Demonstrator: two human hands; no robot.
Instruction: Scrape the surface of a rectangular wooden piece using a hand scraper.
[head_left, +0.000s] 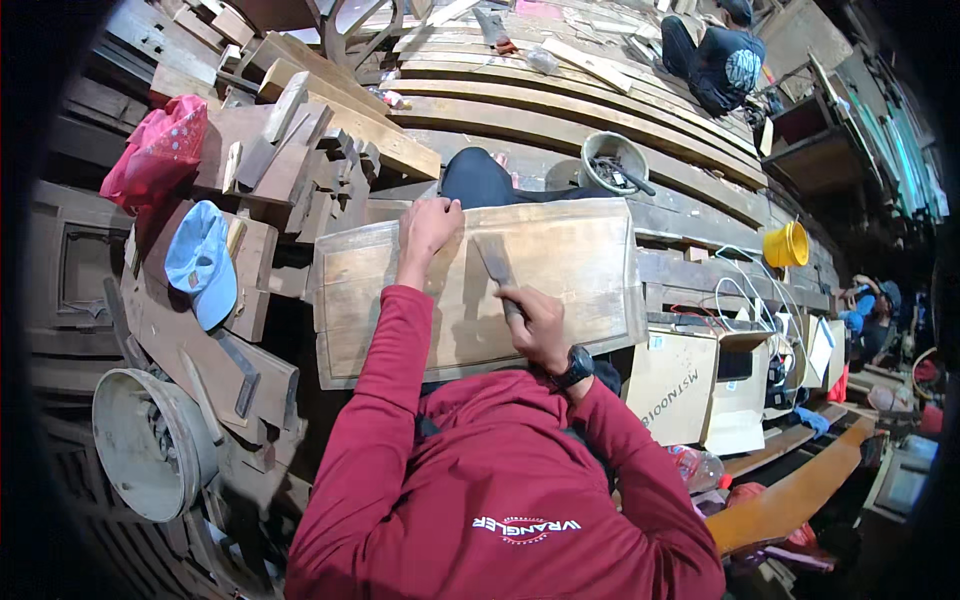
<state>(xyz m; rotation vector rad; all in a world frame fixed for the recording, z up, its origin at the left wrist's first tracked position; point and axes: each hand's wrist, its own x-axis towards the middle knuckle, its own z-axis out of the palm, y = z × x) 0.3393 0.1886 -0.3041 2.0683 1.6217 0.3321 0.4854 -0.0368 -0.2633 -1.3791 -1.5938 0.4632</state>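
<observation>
A rectangular wooden panel (559, 247) with a worn, greyish border lies across my lap. My left hand (429, 234) grips its far edge, with the fingertips curled out of sight. In my right hand (541, 324) is a flat-bladed scraper (495, 259), held by its dark handle. The blade slants over the middle of the panel and casts a shadow; I cannot tell whether its tip touches the wood.
A bucket of dark bits (615, 161) stands beyond the panel. Leftward are a blue cap (201, 259), a pink cloth (161, 150), a metal square (241, 375) and a large whitish bucket (191, 442). Cardboard boxes (671, 382) sit at right. Other people work farther off.
</observation>
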